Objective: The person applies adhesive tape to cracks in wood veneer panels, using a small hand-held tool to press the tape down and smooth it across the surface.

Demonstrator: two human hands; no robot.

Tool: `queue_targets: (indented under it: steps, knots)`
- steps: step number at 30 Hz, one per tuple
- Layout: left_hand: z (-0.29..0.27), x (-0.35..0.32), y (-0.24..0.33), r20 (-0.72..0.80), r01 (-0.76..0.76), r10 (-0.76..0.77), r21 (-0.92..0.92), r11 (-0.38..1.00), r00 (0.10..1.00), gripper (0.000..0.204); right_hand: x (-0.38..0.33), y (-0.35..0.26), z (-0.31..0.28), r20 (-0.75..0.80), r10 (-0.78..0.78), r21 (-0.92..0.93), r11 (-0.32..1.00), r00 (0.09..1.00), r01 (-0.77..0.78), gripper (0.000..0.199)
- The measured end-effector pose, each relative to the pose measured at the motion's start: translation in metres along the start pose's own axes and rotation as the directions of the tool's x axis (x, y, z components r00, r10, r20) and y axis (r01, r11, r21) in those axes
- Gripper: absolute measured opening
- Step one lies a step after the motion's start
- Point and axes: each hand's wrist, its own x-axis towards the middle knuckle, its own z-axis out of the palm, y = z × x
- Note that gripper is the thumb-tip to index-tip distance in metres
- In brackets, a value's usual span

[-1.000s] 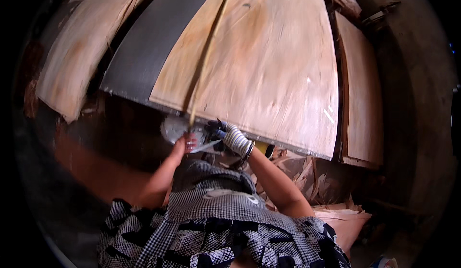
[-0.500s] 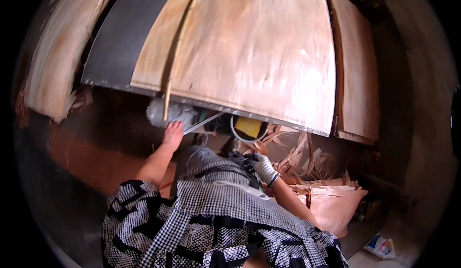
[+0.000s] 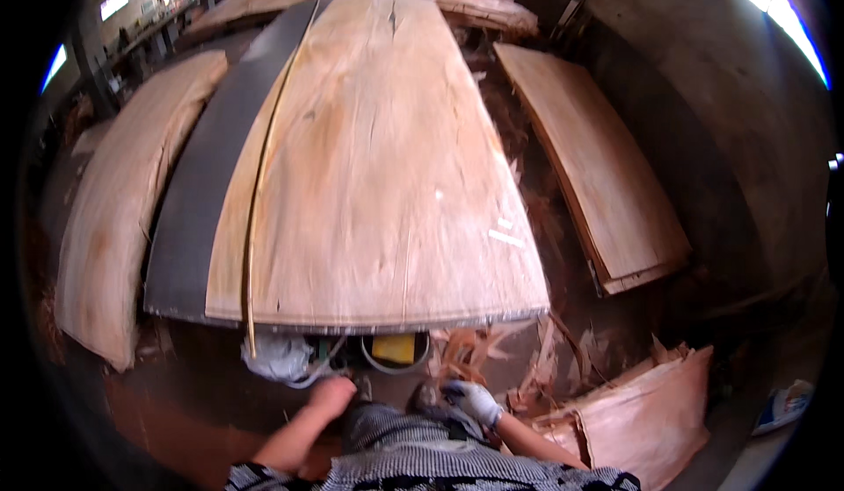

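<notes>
My apron (image 3: 413, 469) is showing at the bottom edge. My left hand (image 3: 332, 395), bare, is hanging near the bag, fingers curling in; I can't tell whether they're gripping anything. My right hand (image 3: 476, 402), gloved, is hovering by my lap; its fingertips are blurring into dark, so I can't tell if they're together or apart. A bundle (image 3: 651, 421) is sitting to my right, scraps (image 3: 538, 363) lying beyond it. Ahead, just under the bench edge, the clear bag (image 3: 274, 359) is sitting left of a bucket (image 3: 394, 370) that's holding something yellow (image 3: 393, 348).

The stick (image 3: 251, 328) is lying lengthwise along the left of the sheet (image 3: 396, 183), its near end overhanging. The sheet is lying flat on the bench (image 3: 195, 210), leaving a dark strip showing at left. So laying-out is looking done, I'm judging; neither hand is touching sheet or stick, and what's left isn't showing. Stacks are flanking the bench, left (image 3: 132, 218) and right (image 3: 598, 166).
</notes>
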Motion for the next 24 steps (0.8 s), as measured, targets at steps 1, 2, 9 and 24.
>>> queue_targets:
  steps: [1, 2, 9, 24]
  knots:
    - [-0.008, 0.003, 0.028, 0.027, -0.067, 0.068, -0.024, 0.997, 0.997, 0.020, -0.009, 0.016, -0.006, 0.007, 0.039, 0.062, 0.997, 0.999, -0.040, 0.026]
    - [-0.020, 0.002, 0.055, -0.014, -0.189, 0.189, -0.081, 0.979, 0.982, 0.023, -0.020, 0.029, -0.014, -0.012, 0.045, 0.079, 0.996, 0.999, -0.044, 0.022]
    - [-0.006, 0.047, 0.116, -0.045, -0.404, 0.412, -0.318, 0.857, 0.910, 0.033, -0.060, 0.091, -0.053, -0.006, 0.345, 0.335, 0.885, 0.939, -0.323, 0.024]
    - [-0.104, 0.236, 0.339, -0.076, -0.637, 0.650, -0.315, 0.704, 0.756, 0.034, -0.102, 0.245, -0.155, -0.333, 0.697, 0.700, 0.634, 0.634, -0.329, 0.017]
